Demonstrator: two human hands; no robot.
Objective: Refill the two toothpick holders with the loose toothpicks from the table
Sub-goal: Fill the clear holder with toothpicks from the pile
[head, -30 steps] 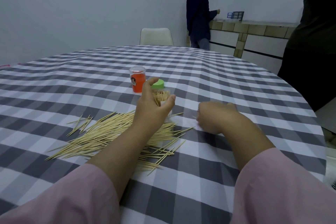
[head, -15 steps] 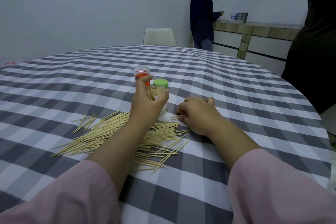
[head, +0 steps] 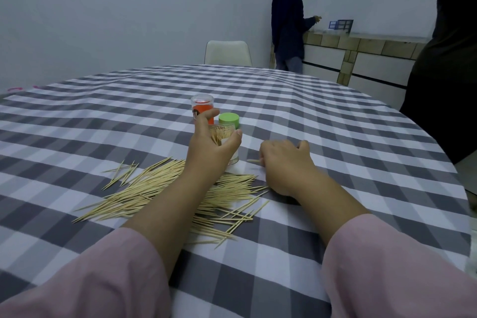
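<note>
Left hand (head: 211,148) grips upright holder (head: 227,142); right hand (head: 282,162) pinches toothpick (head: 254,161) pointing left

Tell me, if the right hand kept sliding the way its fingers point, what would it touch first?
Probably nothing soon. The right hand points away across the checked tablecloth, which looks bare in that direction. The open holder, gripped by the left hand, sits off to its left, though depth is uncertain.

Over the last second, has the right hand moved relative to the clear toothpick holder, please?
Yes. The right hand, pinching a toothpick, has shifted left toward the clear holder that the left hand grips, narrowing the gap.
</note>
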